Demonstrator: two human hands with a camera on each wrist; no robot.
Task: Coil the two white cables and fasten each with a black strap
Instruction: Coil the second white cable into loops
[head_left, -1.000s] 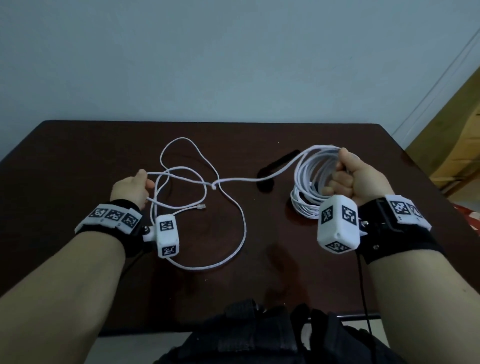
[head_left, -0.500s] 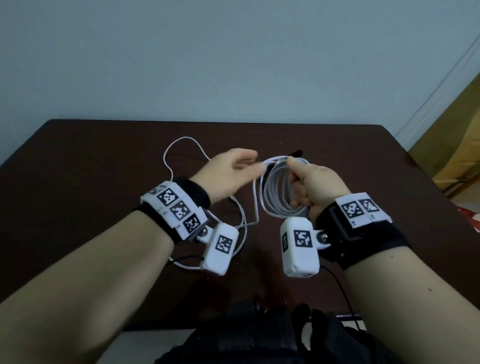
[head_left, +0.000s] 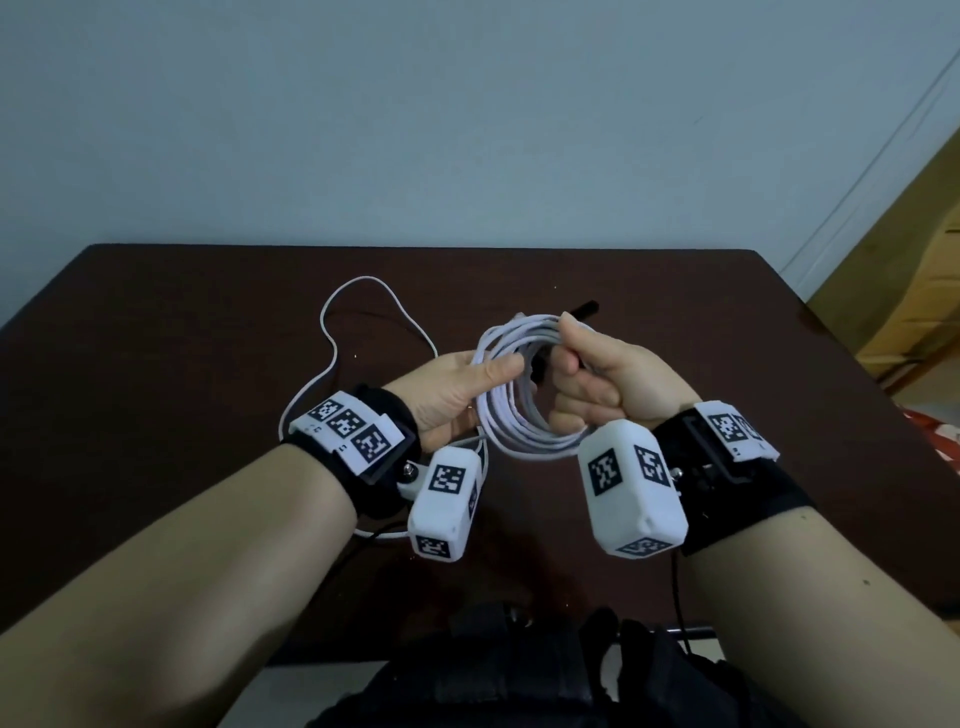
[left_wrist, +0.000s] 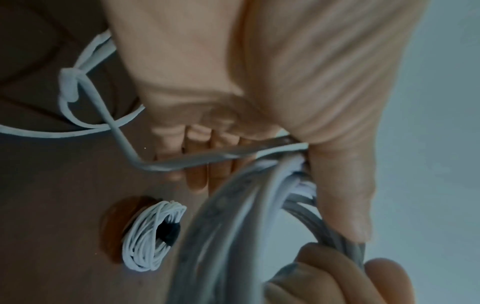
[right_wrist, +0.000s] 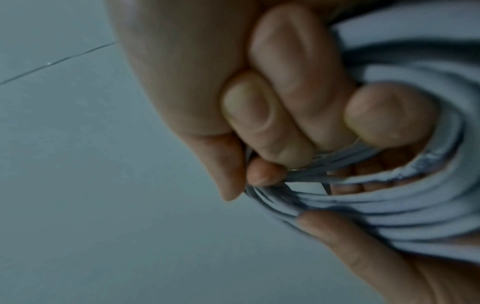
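Observation:
A white cable coil (head_left: 519, 441) hangs in the air over the dark table (head_left: 156, 364), held between both hands. My left hand (head_left: 498, 371) pinches its left side, thumb (left_wrist: 337, 195) in front and fingers behind. My right hand (head_left: 566, 358) grips the top right, its fingers (right_wrist: 285, 133) curled round the strands. The uncoiled tail (head_left: 332, 332) trails left over the table and has a knot (left_wrist: 68, 86). A black strap (head_left: 584, 310) peeks out behind my right hand. In the left wrist view a second white coil (left_wrist: 145, 242) lies on the table with something black at its centre.
A pale wall stands behind the table's far edge. Wooden furniture (head_left: 914, 270) is at the right. A dark bag (head_left: 519, 670) sits below the near table edge. Bare tabletop shows left and right of my hands.
My left hand left the table's left side and came in to pinch the coil. My right hand lifted the coil toward the centre. Less loose cable lies on the table.

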